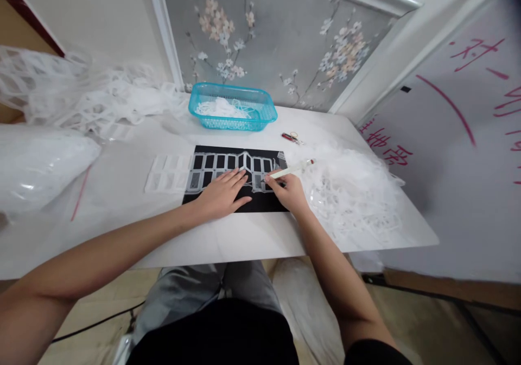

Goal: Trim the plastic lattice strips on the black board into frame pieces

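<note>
A translucent white plastic sheet with rows of rectangular openings [196,180] lies across a black mat [264,205], its left end reaching over the white table. My left hand [226,191] rests flat on the sheet and mat, fingers spread and thumb out to the right. In a pinch, my right hand [291,191] holds a slim white pen-shaped tool [291,169] with a red spot at its upper end. The tool slants down to the left, toward the right part of the sheet. Its tip is too small to make out. Part of the sheet is hidden under my left fingers.
A blue plastic basket [232,123] with white scraps stands at the back. Tangled white plastic pieces [354,191] are heaped at right, and more webbing [122,96] at back left. A full clear bag [40,164] sits left. A small red object [291,137] lies behind the mat.
</note>
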